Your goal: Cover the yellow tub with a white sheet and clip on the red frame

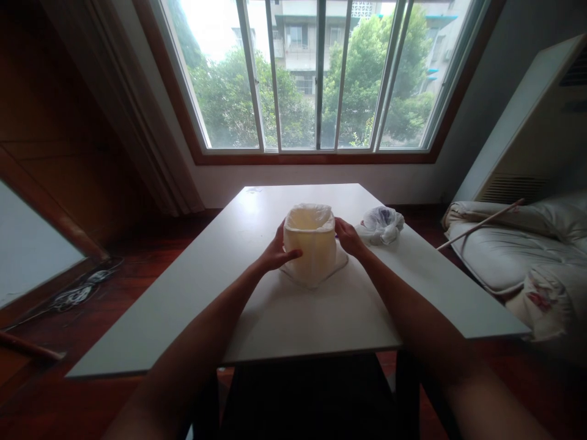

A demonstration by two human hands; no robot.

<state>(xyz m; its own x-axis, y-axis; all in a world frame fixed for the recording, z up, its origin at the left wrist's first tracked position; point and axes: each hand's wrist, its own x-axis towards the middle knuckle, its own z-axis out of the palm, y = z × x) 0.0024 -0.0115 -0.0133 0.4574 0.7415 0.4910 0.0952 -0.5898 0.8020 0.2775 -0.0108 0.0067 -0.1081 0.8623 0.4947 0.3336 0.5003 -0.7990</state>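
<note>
A small cream-coloured bin [310, 256] stands upright near the middle of the white table. A thin, pale plastic bag [308, 208] lines it, its edge folded over the rim. My left hand [277, 250] grips the bin's left side, with the thumb lying across its front. At the right side, near the rim, my right hand [349, 236] holds the bin with bent fingers; some of its fingertips are hidden behind it. Around the base spreads a clear, thin-edged sheet or tray [340, 264]; I cannot tell which.
On the white table [192, 299], a crumpled white plastic bag [381, 225] with something dark inside lies right of my right hand. A window [316, 79] is beyond. Rolled bedding [495, 244] and a stick [481, 226] are at the right. Cables [76, 296] lie on the left floor.
</note>
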